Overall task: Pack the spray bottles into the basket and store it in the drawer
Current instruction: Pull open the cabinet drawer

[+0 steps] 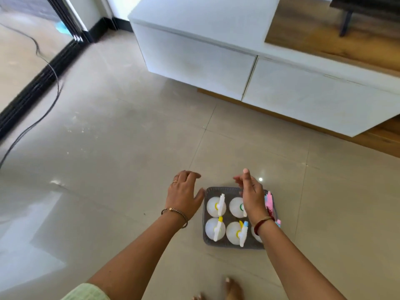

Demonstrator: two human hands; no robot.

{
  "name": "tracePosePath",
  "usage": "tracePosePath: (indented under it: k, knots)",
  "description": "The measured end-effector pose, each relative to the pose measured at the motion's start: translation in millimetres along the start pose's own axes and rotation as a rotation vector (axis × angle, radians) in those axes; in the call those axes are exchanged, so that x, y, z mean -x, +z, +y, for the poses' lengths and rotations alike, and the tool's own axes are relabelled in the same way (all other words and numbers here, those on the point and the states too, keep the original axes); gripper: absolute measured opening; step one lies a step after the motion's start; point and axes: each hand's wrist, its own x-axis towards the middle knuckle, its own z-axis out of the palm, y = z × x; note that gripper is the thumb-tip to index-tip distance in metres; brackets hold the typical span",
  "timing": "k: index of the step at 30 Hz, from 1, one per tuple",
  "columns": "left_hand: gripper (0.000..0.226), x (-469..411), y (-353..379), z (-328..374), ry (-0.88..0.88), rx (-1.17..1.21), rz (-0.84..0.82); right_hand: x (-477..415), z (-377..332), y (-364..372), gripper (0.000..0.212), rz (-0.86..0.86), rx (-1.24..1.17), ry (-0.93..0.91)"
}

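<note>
Basket: on the floor, packed with upright spray bottles.
Your left hand: fingers spread, empty, beside the basket's left rim.
Your right hand: loosely open above the bottles.
Drawers: closed, well apart.

left hand: ring, dark twisted bangle | right hand: red bangle | pale green sleeve | bare foot

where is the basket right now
In the head view the basket sits on the floor at lower centre-right, between the left hand and right hand, short of the white cabinet.
</note>
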Motion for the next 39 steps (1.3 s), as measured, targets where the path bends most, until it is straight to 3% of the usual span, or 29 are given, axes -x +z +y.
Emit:
tracePosePath:
  k: [5, 10, 27, 33, 39]
  knots:
    - [0.037, -50.3, -26.9, -28.0, 0.027, -0.054, -0.007, -33.9, -2.5, 23.4, 0.039, 0.079, 0.028, 0.022]
    - [0.042, -135.6, -47.7, -38.0, 0.157, -0.113, -0.121, -70.3, -15.1, 60.8, 0.044, 0.106, 0.025, 0.130]
    - [0.043, -345.1, -160.2, -29.6, 0.178, -0.028, -0.174, -228.2, -224.1, 177.9, 0.046, 0.146, 0.034, 0.092]
    - [0.043, -440.1, -174.2, -53.5, 0.180, -0.066, -0.177, -304.6, -237.6, 208.2, 0.049, 0.251, 0.055, 0.115]
    - [0.042, -488.1, -134.8, -67.2, 0.202, -0.055, -0.262, -360.0, -204.5, 220.5, 0.046, 0.299, 0.042, 0.144]
